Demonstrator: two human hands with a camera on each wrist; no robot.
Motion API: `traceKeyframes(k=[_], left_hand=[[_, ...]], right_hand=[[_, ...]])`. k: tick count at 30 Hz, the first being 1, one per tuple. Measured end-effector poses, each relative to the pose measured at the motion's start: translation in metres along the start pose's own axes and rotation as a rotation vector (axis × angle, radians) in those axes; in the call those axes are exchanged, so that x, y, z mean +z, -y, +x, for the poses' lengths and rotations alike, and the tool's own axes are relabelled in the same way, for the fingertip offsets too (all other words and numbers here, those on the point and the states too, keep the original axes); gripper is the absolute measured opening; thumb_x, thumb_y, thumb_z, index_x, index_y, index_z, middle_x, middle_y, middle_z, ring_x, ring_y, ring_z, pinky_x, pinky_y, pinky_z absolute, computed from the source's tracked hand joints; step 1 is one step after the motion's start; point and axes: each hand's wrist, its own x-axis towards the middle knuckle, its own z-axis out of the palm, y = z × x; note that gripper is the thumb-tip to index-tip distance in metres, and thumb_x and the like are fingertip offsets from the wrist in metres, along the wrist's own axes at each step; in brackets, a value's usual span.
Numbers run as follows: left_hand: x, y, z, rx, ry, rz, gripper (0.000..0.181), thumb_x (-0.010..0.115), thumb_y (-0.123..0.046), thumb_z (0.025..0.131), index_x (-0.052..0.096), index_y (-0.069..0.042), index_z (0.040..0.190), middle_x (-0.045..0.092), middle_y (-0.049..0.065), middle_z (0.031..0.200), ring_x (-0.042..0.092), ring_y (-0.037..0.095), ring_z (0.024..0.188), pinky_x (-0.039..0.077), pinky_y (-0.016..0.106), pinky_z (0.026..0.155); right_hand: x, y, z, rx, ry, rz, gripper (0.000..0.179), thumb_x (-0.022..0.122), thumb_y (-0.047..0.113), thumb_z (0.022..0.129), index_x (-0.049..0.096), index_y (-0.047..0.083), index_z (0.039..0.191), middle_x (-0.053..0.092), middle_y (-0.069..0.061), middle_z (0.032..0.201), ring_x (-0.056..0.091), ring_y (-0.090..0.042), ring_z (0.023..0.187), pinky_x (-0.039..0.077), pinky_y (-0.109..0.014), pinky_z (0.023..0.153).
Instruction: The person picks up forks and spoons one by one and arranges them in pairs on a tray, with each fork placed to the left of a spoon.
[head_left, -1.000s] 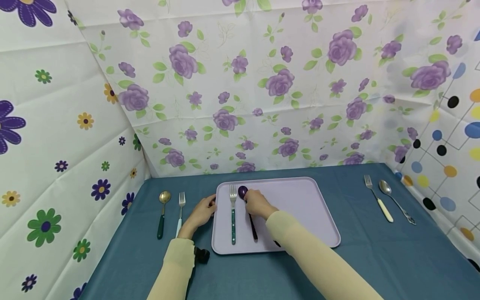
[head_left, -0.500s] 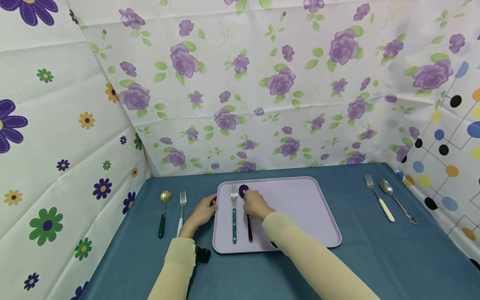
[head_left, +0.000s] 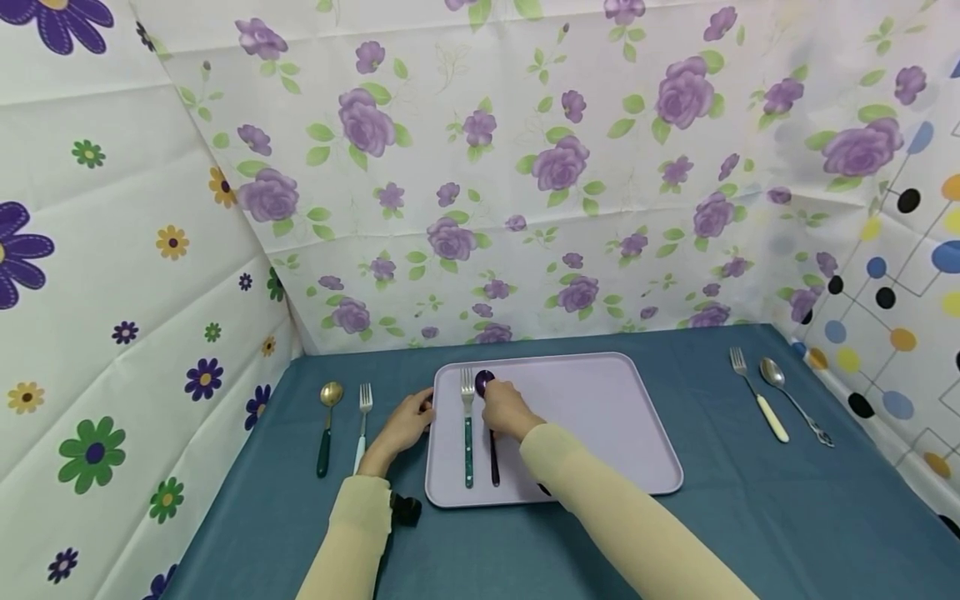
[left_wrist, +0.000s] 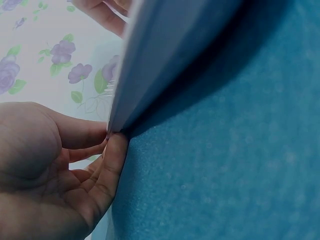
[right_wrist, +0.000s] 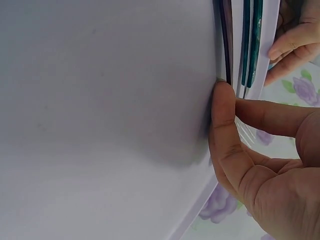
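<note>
A pale lilac rectangular tray [head_left: 592, 408] lies on the blue-green cloth. My left hand [head_left: 407, 423] holds its left edge; in the left wrist view the thumb and fingers pinch the tray's rim [left_wrist: 120, 107]. Over the tray, my right hand [head_left: 512, 410] pinches a dark purple spoon [head_left: 495, 467] by the upper handle, just below its bowl. The spoon is roughly parallel to a fork [head_left: 468, 450] with a green handle, on its left. In the right wrist view, thumb and fingertips close on the thin spoon handle [right_wrist: 227, 35], low over the tray; the fingers hide part of it.
Left of the tray lie a gold spoon [head_left: 324, 446] with a dark green handle and a fork [head_left: 365, 400] with a pale handle. Far right are a cream-handled fork [head_left: 770, 418] and a silver spoon [head_left: 798, 406]. Flowered cloth [head_left: 517, 200] hangs behind.
My right hand has shifted the purple spoon left, nearer the green-handled fork, and its handle end has swung left, so it lies straighter. My left hand stays at the tray's edge.
</note>
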Motion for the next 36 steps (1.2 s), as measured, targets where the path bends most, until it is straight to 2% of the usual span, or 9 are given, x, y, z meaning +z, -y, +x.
traceKeyframes(k=[11, 18, 24, 30, 36], left_hand=[[0.0003, -0.0009, 0.0001, 0.015, 0.002, 0.01, 0.048, 0.046, 0.0, 0.105, 0.041, 0.016, 0.15, 0.05, 0.014, 0.102, 0.054, 0.024, 0.091, 0.054, 0.039, 0.081], [0.0007, 0.0006, 0.0006, 0.034, 0.005, 0.001, 0.048, 0.046, 0.001, 0.105, 0.04, 0.017, 0.149, 0.051, 0.015, 0.102, 0.056, 0.025, 0.091, 0.055, 0.04, 0.081], [0.0006, 0.0056, 0.0031, 0.022, -0.004, 0.004, 0.05, 0.046, -0.004, 0.104, 0.041, 0.013, 0.152, 0.05, 0.011, 0.101, 0.053, 0.022, 0.092, 0.053, 0.034, 0.081], [-0.0008, 0.0038, 0.0021, 0.06, 0.005, 0.007, 0.05, 0.045, -0.001, 0.103, 0.041, 0.016, 0.15, 0.05, 0.013, 0.1, 0.055, 0.023, 0.091, 0.055, 0.036, 0.081], [-0.0006, -0.0005, -0.0001, 0.022, -0.001, -0.001, 0.048, 0.046, 0.002, 0.105, 0.041, 0.016, 0.15, 0.051, 0.014, 0.101, 0.056, 0.025, 0.091, 0.055, 0.041, 0.082]], right_hand=[[0.0016, 0.0012, 0.0026, 0.013, 0.004, 0.003, 0.016, 0.062, -0.013, 0.089, 0.064, -0.003, 0.077, 0.064, -0.016, 0.071, 0.064, -0.019, 0.048, 0.052, -0.028, 0.049], [0.0019, 0.0003, 0.0019, 0.027, -0.001, 0.005, 0.009, 0.061, -0.013, 0.09, 0.068, -0.007, 0.087, 0.068, -0.02, 0.079, 0.065, -0.019, 0.048, 0.054, -0.029, 0.051], [0.0022, -0.0012, 0.0034, 0.023, -0.007, 0.004, 0.01, 0.062, -0.013, 0.09, 0.07, -0.009, 0.093, 0.069, -0.023, 0.085, 0.064, -0.019, 0.047, 0.053, -0.028, 0.049], [-0.0004, -0.0025, 0.0021, -0.008, -0.005, -0.009, 0.014, 0.061, -0.013, 0.088, 0.067, -0.003, 0.08, 0.066, -0.016, 0.073, 0.065, -0.019, 0.048, 0.052, -0.028, 0.048], [-0.0036, -0.0056, 0.0002, -0.039, 0.016, -0.009, 0.024, 0.061, -0.012, 0.088, 0.058, 0.004, 0.07, 0.063, -0.01, 0.066, 0.064, -0.02, 0.052, 0.052, -0.028, 0.051]])
